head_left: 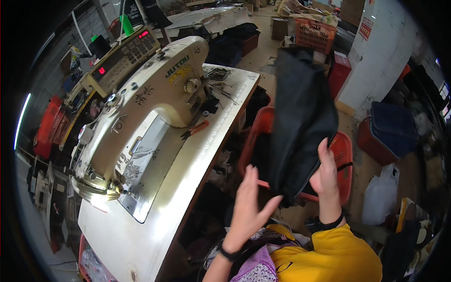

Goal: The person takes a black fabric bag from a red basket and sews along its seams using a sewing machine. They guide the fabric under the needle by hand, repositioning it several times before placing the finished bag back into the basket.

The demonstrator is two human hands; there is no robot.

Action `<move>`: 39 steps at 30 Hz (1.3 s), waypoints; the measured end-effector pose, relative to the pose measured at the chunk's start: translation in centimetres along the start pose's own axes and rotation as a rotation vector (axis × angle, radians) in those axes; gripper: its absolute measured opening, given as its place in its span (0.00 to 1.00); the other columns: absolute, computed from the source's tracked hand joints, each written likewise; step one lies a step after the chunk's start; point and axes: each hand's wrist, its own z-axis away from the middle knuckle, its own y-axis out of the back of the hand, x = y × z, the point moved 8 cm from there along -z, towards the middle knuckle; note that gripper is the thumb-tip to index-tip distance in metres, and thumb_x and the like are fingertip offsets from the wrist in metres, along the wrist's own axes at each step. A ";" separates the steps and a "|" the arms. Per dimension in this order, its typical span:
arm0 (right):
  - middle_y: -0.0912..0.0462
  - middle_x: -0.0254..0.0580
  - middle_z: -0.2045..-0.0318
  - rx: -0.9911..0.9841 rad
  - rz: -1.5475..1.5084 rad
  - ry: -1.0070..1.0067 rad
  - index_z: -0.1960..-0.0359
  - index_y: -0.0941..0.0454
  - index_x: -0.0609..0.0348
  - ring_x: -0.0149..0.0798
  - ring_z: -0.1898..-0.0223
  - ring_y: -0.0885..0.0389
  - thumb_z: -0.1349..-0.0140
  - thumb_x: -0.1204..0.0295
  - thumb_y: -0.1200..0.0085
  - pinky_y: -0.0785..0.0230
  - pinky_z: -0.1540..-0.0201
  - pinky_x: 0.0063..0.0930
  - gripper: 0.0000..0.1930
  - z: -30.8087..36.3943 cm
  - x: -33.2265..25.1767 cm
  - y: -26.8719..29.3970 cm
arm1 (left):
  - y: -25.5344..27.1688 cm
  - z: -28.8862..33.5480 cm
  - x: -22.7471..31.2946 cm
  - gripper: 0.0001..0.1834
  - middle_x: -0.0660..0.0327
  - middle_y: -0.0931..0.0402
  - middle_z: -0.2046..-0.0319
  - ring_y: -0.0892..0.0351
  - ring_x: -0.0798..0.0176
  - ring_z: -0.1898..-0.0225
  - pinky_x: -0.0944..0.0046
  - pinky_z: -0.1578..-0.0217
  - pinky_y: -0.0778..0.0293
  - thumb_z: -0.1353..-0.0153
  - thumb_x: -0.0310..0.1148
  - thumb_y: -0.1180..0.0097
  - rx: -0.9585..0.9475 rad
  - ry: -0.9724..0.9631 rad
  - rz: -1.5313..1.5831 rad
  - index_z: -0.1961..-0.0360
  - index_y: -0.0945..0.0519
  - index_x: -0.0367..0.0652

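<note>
A long piece of black, smooth, leather-like material [300,117], perhaps a bag part, is up in front of me, above a red plastic basket [345,181]. My right hand [325,171] is at its lower right edge, with the material against the palm and part of the fingers hidden by it. To the lower left of the piece is my left hand [251,209], open, fingers stretched and thumb spread. The thumb tip comes close to the bottom corner of the material; whether it touches I cannot tell.
On my left stands a sewing machine [141,101] on a white table [155,244], with orange-handled thread snips [196,129] by it. A blue-lidded bin [392,127] and white plastic bag [381,195] are at right. Beyond are a pillar [376,56] and red crate [314,35].
</note>
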 end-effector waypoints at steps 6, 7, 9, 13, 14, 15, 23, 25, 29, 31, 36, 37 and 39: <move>0.20 0.41 0.43 0.048 0.064 0.138 0.40 0.27 0.65 0.35 0.42 0.22 0.23 0.59 0.54 0.30 0.37 0.33 0.22 0.1 -2.7 0.0 | 3.0 -2.5 -2.6 0.24 0.37 0.19 0.60 0.16 0.42 0.53 0.57 0.52 0.23 0.44 0.13 0.54 0.108 0.100 0.094 0.45 0.23 0.33; 0.20 0.41 0.44 0.153 0.105 0.120 0.41 0.26 0.65 0.34 0.43 0.22 0.24 0.57 0.54 0.30 0.39 0.31 0.23 -0.4 -3.4 1.2 | 5.2 -2.5 -2.7 0.22 0.39 0.18 0.61 0.14 0.47 0.55 0.60 0.53 0.24 0.44 0.13 0.55 0.146 0.104 0.062 0.48 0.22 0.31; 0.19 0.41 0.45 0.225 0.161 0.149 0.39 0.27 0.65 0.35 0.43 0.22 0.25 0.59 0.51 0.32 0.38 0.33 0.23 -1.8 -4.5 5.1 | 9.0 -2.7 -3.6 0.20 0.46 0.17 0.65 0.16 0.60 0.61 0.65 0.56 0.24 0.45 0.12 0.57 0.258 0.157 0.156 0.52 0.20 0.30; 0.30 0.50 0.34 0.365 1.216 0.812 0.29 0.37 0.58 0.47 0.33 0.32 0.37 0.67 0.36 0.46 0.28 0.43 0.36 -1.1 -9.3 2.8 | 13.2 -4.2 0.4 0.21 0.47 0.17 0.68 0.15 0.59 0.63 0.67 0.58 0.25 0.46 0.11 0.56 0.341 0.075 -0.009 0.52 0.21 0.31; 0.33 0.51 0.32 0.284 1.338 0.913 0.27 0.40 0.56 0.48 0.30 0.36 0.41 0.68 0.34 0.51 0.26 0.46 0.40 -0.3 -9.1 -0.7 | 12.9 -4.5 2.0 0.23 0.45 0.17 0.67 0.15 0.52 0.62 0.66 0.57 0.24 0.48 0.10 0.56 0.311 -0.005 -0.097 0.52 0.21 0.31; 0.36 0.52 0.30 0.189 1.450 1.009 0.26 0.42 0.55 0.50 0.28 0.39 0.44 0.69 0.32 0.56 0.25 0.49 0.44 0.4 -8.1 -4.4 | 12.8 -4.4 2.8 0.24 0.43 0.17 0.65 0.14 0.46 0.61 0.64 0.56 0.23 0.51 0.09 0.55 0.284 -0.073 -0.192 0.51 0.21 0.32; 0.19 0.41 0.72 -0.687 1.280 0.992 0.52 0.20 0.58 0.47 0.67 0.17 0.60 0.83 0.40 0.27 0.65 0.39 0.27 -0.3 -3.4 -16.1 | 10.5 -3.3 8.8 0.32 0.52 0.21 0.60 0.20 0.46 0.59 0.53 0.57 0.24 0.58 0.17 0.34 0.337 -0.310 -0.397 0.45 0.22 0.40; 0.17 0.43 0.69 -0.536 1.218 1.070 0.54 0.20 0.58 0.49 0.68 0.17 0.62 0.83 0.38 0.26 0.65 0.39 0.26 -0.9 -5.3 -16.6 | 10.4 -1.3 8.5 0.37 0.48 0.25 0.47 0.25 0.44 0.46 0.51 0.45 0.29 0.52 0.27 0.28 0.440 -0.289 -0.516 0.38 0.27 0.38; 0.14 0.47 0.64 -0.406 1.097 1.125 0.55 0.19 0.59 0.51 0.64 0.14 0.60 0.84 0.37 0.23 0.60 0.38 0.25 0.0 -7.5 -17.9 | 7.7 5.2 5.0 0.54 0.35 0.47 0.30 0.46 0.32 0.29 0.34 0.32 0.49 0.54 0.46 0.22 0.541 -0.145 -0.590 0.30 0.38 0.38; 0.14 0.47 0.64 -0.353 1.008 1.042 0.56 0.18 0.63 0.46 0.62 0.12 0.58 0.85 0.41 0.23 0.58 0.32 0.22 0.4 -8.1 -18.1 | 7.1 7.5 0.9 0.49 0.38 0.47 0.28 0.45 0.36 0.28 0.45 0.30 0.45 0.49 0.33 0.26 0.592 -0.008 -0.752 0.28 0.41 0.38; 0.13 0.45 0.63 -0.171 1.012 1.021 0.58 0.16 0.63 0.38 0.61 0.13 0.56 0.87 0.45 0.24 0.54 0.25 0.21 1.4 -10.8 -16.2 | 10.9 9.5 -6.6 0.16 0.52 0.17 0.64 0.18 0.58 0.59 0.60 0.50 0.27 0.42 0.16 0.48 0.628 0.259 -0.225 0.52 0.21 0.33; 0.13 0.44 0.62 -0.116 1.037 0.994 0.57 0.17 0.62 0.37 0.60 0.13 0.54 0.89 0.46 0.25 0.53 0.24 0.20 0.7 -11.1 -15.6 | 11.5 9.7 -6.4 0.13 0.57 0.17 0.68 0.18 0.64 0.66 0.65 0.59 0.24 0.41 0.16 0.49 0.643 0.407 0.018 0.56 0.20 0.32; 0.13 0.43 0.62 -0.071 1.007 0.907 0.57 0.17 0.62 0.35 0.59 0.13 0.51 0.90 0.47 0.25 0.52 0.24 0.19 -1.9 -10.7 -13.4 | 13.5 8.9 -5.3 0.15 0.61 0.18 0.70 0.21 0.71 0.69 0.69 0.66 0.26 0.40 0.17 0.46 0.571 0.380 0.112 0.51 0.23 0.33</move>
